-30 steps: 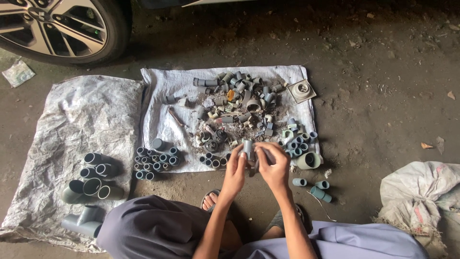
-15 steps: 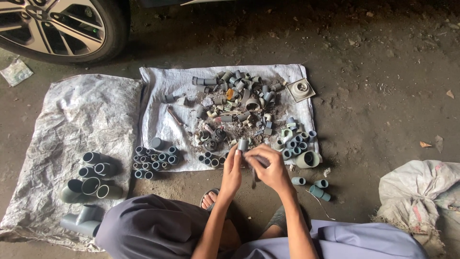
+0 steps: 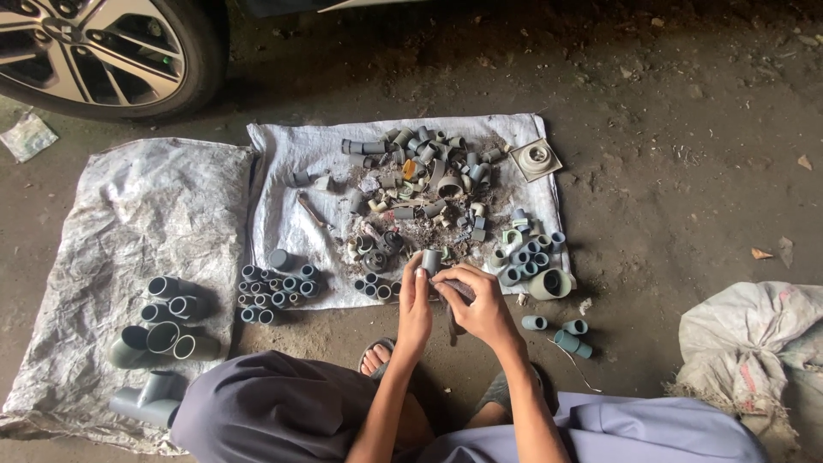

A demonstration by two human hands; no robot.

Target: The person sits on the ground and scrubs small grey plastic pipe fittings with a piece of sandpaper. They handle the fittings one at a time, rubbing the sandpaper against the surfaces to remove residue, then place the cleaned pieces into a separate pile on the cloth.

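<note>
Two hands are meeting over the white sack: left hand and right hand are both pinching a small grey pipe fitting, fingers seemingly closed around it, just beside the fittings heap

Car wheel, white sack, crumpled wrapper, dry leaf
</note>
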